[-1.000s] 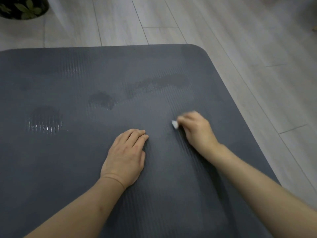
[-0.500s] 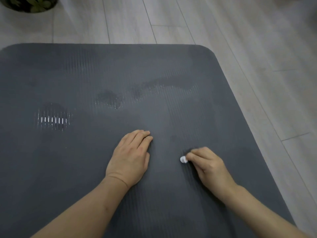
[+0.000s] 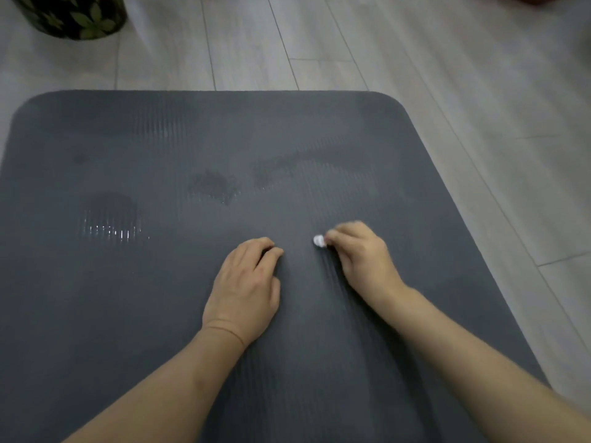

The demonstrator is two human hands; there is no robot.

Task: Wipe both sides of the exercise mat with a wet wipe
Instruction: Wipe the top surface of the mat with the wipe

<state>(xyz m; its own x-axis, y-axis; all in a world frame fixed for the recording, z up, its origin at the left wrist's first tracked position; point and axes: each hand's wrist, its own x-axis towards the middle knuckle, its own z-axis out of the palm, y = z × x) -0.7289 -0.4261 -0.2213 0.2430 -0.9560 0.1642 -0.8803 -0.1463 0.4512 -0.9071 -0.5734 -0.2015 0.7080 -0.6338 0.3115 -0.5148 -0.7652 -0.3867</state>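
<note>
A: 2 hands are down on the dark grey exercise mat [image 3: 160, 314], which lies flat on a pale wood-plank floor [image 3: 447, 75] and fills most of the view. What is each one doing?

B: The right hand [image 3: 361, 257] has its fingers curled round a small white wet wipe [image 3: 318, 241], bunched up, with only a bit showing at the fingertips. It presses that wad on the mat just right of centre. The left hand [image 3: 246, 289] rests palm-down beside it, at about 9 o'clock from the wipe. Its fingers are bent at the tips and hold nothing.

A: Anything around them?

B: Several darker wet patches [image 3: 211, 187] sit on the ribbed surface, from 10 to 12 o'clock of the hands. 1 more at far 9 o'clock glints with short bright streaks. A dark pot with a green leaf pattern [image 3: 73, 14] stands on the floor at 11 o'clock, well apart from the mat's far edge.

A: Does anything block the way?

B: Only the 2 forearms cross the near part of the mat.

A: Any brand or writing?

B: None that can be read; the right hand is slightly blurred.
</note>
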